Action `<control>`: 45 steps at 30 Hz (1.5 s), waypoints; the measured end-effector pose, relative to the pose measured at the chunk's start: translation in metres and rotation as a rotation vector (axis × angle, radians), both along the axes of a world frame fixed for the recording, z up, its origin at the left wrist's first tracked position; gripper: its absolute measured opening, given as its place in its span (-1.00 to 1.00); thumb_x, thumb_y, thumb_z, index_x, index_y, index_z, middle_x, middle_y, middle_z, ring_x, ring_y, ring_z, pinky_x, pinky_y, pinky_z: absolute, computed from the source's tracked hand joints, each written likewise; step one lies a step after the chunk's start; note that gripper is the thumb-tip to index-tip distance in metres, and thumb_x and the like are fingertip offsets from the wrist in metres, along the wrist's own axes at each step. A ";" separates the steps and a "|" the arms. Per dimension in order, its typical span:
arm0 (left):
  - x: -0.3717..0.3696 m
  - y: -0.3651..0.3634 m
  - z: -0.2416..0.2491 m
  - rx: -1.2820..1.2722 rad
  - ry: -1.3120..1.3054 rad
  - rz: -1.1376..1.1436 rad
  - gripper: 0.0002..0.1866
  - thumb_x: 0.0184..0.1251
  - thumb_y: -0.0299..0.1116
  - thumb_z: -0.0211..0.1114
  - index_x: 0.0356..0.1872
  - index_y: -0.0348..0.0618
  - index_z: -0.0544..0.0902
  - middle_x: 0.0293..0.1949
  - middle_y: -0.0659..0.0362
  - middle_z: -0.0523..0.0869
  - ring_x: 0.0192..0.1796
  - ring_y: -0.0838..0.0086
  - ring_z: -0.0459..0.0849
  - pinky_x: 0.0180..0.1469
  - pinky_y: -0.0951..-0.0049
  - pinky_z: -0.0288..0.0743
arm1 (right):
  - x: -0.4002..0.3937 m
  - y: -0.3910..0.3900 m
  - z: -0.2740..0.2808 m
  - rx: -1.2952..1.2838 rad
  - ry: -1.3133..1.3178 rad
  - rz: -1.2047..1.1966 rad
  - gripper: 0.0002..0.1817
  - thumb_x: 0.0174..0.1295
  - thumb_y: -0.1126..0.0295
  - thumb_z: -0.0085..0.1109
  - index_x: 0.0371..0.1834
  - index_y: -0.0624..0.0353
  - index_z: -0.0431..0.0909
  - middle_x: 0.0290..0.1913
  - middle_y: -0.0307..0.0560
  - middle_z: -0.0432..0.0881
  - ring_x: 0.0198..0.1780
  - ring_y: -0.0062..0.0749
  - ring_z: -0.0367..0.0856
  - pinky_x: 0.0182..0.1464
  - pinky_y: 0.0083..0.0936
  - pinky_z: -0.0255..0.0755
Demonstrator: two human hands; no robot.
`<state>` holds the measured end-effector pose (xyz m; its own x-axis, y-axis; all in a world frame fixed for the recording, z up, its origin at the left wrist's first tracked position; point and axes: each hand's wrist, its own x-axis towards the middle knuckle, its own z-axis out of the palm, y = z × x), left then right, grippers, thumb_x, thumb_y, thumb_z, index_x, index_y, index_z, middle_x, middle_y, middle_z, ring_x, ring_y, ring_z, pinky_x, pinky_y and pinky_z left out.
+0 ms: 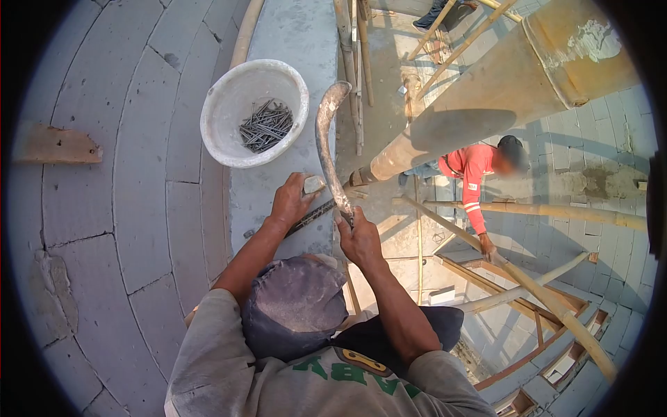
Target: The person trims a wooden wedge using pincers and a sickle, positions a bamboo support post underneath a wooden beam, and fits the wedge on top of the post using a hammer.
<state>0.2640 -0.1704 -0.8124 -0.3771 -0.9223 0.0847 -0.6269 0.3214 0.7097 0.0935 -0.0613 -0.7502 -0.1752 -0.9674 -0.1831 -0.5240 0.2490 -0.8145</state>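
Note:
My left hand (289, 200) is closed around a small whitish block (314, 184) above the grey ledge (278, 35). The fingers of my right hand (362, 238) are wrapped round the lower end of a curved, stained bar (325, 132), whose rounded top rises to the right of a white bucket (212, 132). Many loose nails (266, 126) lie in the bucket, which stands on the ledge. Between my hands a dark rod (309, 219) slants up to the right; its lower end is partly hidden by my left arm.
A grey block wall (149, 139) with a protruding wood piece (62, 144) runs along the left. On the right, a thick pipe (479, 90) crosses above bamboo poles (570, 214). Lower down, a person in a red top (474, 167) touches a pole. Wooden frames (514, 292) stand below.

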 end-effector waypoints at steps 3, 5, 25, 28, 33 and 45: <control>0.001 0.004 -0.001 0.021 -0.030 0.000 -0.58 0.06 -0.37 0.49 -0.03 -0.15 0.58 -0.12 0.02 0.64 -0.08 0.03 0.66 -0.10 0.15 0.57 | -0.003 -0.009 0.038 -0.099 -0.028 -0.125 -0.65 0.37 0.23 0.13 -0.06 0.33 0.37 -0.42 0.37 0.61 -0.33 0.36 0.61 -0.33 0.00 0.47; 0.001 0.001 -0.002 0.010 -0.026 -0.003 -0.58 0.07 -0.36 0.49 -0.03 -0.15 0.58 -0.12 0.02 0.63 -0.08 0.03 0.66 -0.10 0.14 0.57 | 0.000 -0.014 0.045 -0.214 -0.056 -0.133 -0.64 0.38 0.22 0.12 -0.08 0.35 0.37 -0.45 0.35 0.60 -0.36 0.32 0.62 -0.36 -0.05 0.46; 0.000 -0.010 -0.001 0.027 -0.080 -0.033 -0.57 0.10 -0.36 0.48 -0.01 -0.17 0.55 -0.12 -0.01 0.62 -0.10 0.00 0.66 -0.11 0.11 0.56 | 0.000 -0.011 -0.026 0.104 0.093 0.070 -0.68 0.31 0.25 0.18 -0.14 0.32 0.41 -0.46 0.42 0.61 -0.35 0.42 0.61 -0.30 0.10 0.47; 0.001 -0.011 0.000 0.043 -0.088 -0.046 -0.54 0.09 -0.36 0.49 0.01 -0.18 0.54 -0.13 -0.02 0.62 -0.10 -0.01 0.66 -0.11 0.11 0.56 | -0.001 -0.019 -0.002 0.006 0.060 -0.023 -0.66 0.35 0.22 0.14 -0.13 0.34 0.41 -0.46 0.42 0.60 -0.34 0.41 0.61 -0.29 0.07 0.47; 0.001 -0.003 0.002 0.051 -0.094 -0.050 -0.57 0.11 -0.35 0.47 0.00 -0.16 0.54 -0.13 0.00 0.61 -0.10 0.01 0.66 -0.11 0.12 0.56 | 0.003 -0.026 0.069 -0.324 -0.092 -0.251 -0.65 0.38 0.21 0.13 -0.13 0.35 0.41 -0.42 0.30 0.63 -0.35 0.30 0.64 -0.34 -0.08 0.49; 0.002 -0.005 0.003 0.100 -0.096 -0.047 -0.62 0.11 -0.36 0.44 -0.03 -0.15 0.57 -0.12 0.02 0.62 -0.12 0.00 0.67 -0.10 0.11 0.56 | 0.002 -0.026 0.046 -0.116 -0.043 -0.120 -0.60 0.36 0.18 0.13 -0.02 0.36 0.43 -0.40 0.39 0.63 -0.29 0.36 0.63 -0.24 0.04 0.47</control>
